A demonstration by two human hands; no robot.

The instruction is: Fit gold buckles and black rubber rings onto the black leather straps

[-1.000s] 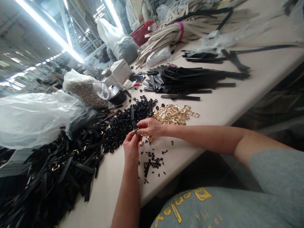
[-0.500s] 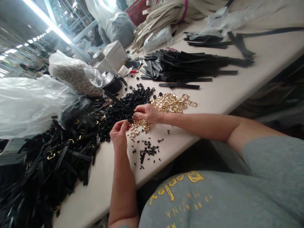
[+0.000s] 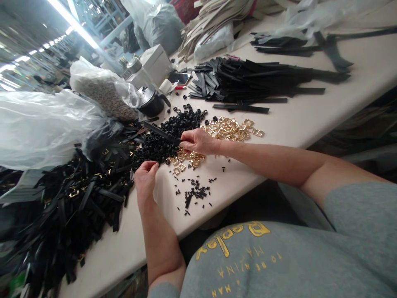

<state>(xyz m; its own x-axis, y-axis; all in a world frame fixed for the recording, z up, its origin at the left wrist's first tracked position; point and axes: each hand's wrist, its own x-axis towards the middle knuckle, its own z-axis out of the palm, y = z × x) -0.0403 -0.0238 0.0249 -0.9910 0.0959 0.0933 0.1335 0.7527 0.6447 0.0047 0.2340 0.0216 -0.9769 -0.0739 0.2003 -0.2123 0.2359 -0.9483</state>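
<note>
My right hand point(image 3: 201, 141) pinches the end of a black strap point(image 3: 163, 133), which slants up and left over a heap of small black loops point(image 3: 182, 121). Beneath and beside that hand lie gold buckles point(image 3: 231, 129). Lower left, my left hand point(image 3: 145, 179) is closed in a pinch at the near edge of the black loops, apart from the strap; what its fingertips hold, if anything, cannot be made out. Tiny black pieces point(image 3: 197, 192) are scattered on the table between my forearms.
Black straps with gold buckles point(image 3: 102, 192) pile up at the left. Cut black strips point(image 3: 248, 80) lie at the back right. A metal-lidded black pot point(image 3: 151, 101), a phone point(image 3: 179, 78), a white box point(image 3: 156, 62) and filled plastic bags point(image 3: 102, 93) stand behind the loops.
My left hand has moved left, away from my right hand and the strap, to the edge of the black loops. My right hand still holds the strap. The view has shifted slightly.
</note>
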